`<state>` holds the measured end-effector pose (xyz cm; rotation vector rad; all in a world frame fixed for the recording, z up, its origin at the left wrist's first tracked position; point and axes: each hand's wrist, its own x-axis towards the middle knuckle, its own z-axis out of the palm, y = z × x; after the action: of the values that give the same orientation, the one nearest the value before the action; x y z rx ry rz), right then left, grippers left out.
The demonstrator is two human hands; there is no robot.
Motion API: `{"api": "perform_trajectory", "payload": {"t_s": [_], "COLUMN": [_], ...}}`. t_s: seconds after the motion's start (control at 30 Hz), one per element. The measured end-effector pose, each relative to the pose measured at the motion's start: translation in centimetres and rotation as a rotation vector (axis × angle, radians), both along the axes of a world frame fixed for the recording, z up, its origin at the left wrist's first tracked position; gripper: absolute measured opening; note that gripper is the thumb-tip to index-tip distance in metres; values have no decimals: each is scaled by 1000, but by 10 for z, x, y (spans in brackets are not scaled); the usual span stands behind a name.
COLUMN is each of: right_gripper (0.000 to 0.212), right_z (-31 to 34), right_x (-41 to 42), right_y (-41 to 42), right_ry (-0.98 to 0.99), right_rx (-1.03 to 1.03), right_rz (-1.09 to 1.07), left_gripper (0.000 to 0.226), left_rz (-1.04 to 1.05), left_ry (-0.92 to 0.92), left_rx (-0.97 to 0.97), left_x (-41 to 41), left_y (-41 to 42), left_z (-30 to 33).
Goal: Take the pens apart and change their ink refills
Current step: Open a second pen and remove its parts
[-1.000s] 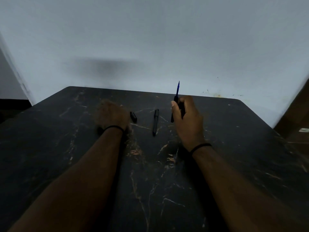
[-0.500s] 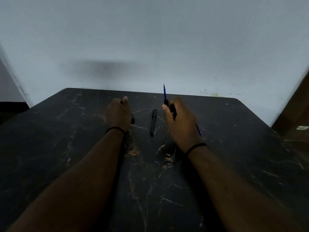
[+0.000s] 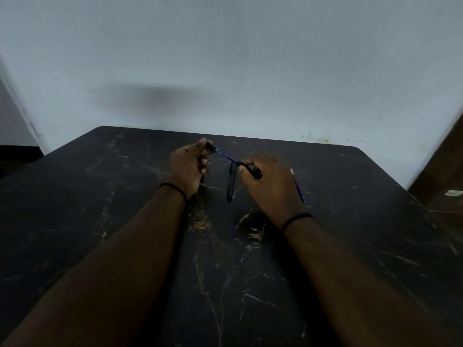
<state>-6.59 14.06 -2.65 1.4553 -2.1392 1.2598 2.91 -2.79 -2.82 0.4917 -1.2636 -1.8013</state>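
My right hand grips a black pen barrel with a blue ink refill sticking out of it toward the left. My left hand pinches a small black pen tip piece at the free end of that refill. Both hands hover just above the dark marble table. A second black pen lies on the table between the hands. A loose blue refill lies on the table to the right, partly hidden behind my right hand.
A pale wall rises right behind the table's far edge. A brown wooden surface stands at the right. The table's rounded far right corner is close to the loose refill.
My left hand lifted off the table with the small black piece and came to the refill's end. My right hand tilted the barrel from upright to pointing left.
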Motion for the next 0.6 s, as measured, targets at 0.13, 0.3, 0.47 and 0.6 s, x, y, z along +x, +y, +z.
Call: {"api": "perform_trajectory", "payload": {"t_s": [0.13,0.3,0.47,0.6], "right_gripper": [13,12,13,14], "right_z": [-2,-4,-4,-2], "right_x": [-1,-4,-3,-3], "right_y": [-2,-4,-5,-3], "right_ry": [13,45,67,45], "right_rx": [9,52,60,68], "right_rz": [-18,-12,-21,-28], "left_gripper": [21,20,20,17], "left_rz": [-13,-22,-43,-56], "left_ry": [-7,-19,-21,-35], "left_rx": [4,-27,-50,-43], "left_x": [0,-1,-3,-5], "left_y": [1,2,4,6], "left_z": [0,-1,-2,-2]}}
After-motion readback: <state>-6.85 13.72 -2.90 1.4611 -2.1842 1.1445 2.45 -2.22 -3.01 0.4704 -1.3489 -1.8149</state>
